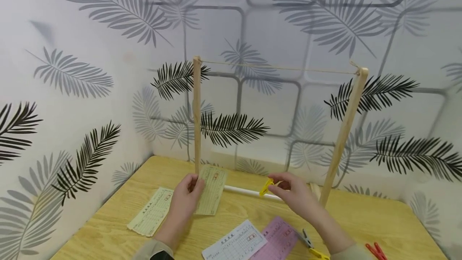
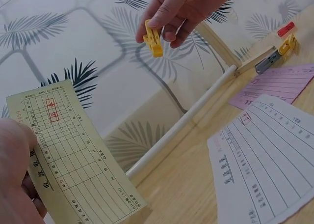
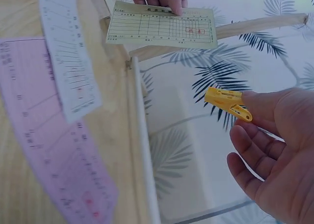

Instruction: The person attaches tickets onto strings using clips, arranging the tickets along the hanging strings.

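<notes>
Closest to us, the left sleeve point(image 1: 153, 248) and the right sleeve point(image 1: 355, 252) come in at the bottom edge, both arms reaching forward toward the white rod point(image 1: 249, 191), our landmark. At the rod's left end, the left hand point(image 1: 185, 191) is up with its thumb flat across the yellow slip point(image 1: 211, 196) and its fingers folded in behind: a pinch on the slip's edge, the paper clear of the table point(image 1: 126, 200).

Over to the rod's right half! The right hand point(image 1: 292, 191) hangs above it, wrist angled inward, thumb and forefinger nipping one end of a yellow clip point(image 1: 266, 187), the other fingers loosely bent with nothing in them.

Left of the rod lies a second slip point(image 1: 149, 212), beside the left forearm. On the near side, a white slip point(image 1: 234, 242) overlaps a pink slip point(image 1: 278, 238); farther right, a grey clip point(image 1: 306, 238), then a red clip point(image 1: 379, 254). High above the rod, a string point(image 1: 270, 67) runs post to post.
</notes>
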Tool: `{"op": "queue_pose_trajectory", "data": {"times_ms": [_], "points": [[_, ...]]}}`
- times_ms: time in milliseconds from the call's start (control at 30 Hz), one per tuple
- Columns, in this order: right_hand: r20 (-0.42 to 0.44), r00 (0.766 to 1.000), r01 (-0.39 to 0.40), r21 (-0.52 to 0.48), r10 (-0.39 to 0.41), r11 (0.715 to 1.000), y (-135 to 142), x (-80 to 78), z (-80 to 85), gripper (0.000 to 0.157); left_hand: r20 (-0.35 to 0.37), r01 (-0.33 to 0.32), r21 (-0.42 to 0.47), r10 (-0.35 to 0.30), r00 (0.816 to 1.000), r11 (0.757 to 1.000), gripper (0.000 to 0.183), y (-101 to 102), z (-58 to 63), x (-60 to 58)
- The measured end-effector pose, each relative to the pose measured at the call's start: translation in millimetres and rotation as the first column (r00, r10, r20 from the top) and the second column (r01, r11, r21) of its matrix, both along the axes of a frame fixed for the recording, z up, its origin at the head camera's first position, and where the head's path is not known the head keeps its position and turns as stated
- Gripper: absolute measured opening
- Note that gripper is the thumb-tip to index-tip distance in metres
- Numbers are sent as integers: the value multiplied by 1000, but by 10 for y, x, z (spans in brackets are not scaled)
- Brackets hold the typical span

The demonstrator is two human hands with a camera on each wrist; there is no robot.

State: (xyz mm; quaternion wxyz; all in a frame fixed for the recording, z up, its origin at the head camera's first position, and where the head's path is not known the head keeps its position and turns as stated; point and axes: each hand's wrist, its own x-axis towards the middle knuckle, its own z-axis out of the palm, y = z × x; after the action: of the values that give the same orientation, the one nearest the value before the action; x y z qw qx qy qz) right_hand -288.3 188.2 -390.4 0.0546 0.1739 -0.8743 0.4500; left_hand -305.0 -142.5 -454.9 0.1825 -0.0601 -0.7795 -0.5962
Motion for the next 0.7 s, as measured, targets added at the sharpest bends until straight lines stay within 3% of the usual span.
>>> {"op": "queue_pose_trajectory", "data": {"times_ms": [267, 467, 700], "points": [[-119, 993, 15, 101, -3, 995, -106, -108, 548, 37, -8, 28, 68, -27, 1000, 997, 18, -22, 250, -81], [-185, 982, -25, 104, 44, 994, -209, -196, 944, 32, -34, 19, 79, -17, 999, 997, 19, -43, 444, -131], [-239, 969, -27, 163, 66, 986, -320, -235, 1395, 38, -68, 7, 70, -3, 998, 998, 21, -49, 731, -170]]}}
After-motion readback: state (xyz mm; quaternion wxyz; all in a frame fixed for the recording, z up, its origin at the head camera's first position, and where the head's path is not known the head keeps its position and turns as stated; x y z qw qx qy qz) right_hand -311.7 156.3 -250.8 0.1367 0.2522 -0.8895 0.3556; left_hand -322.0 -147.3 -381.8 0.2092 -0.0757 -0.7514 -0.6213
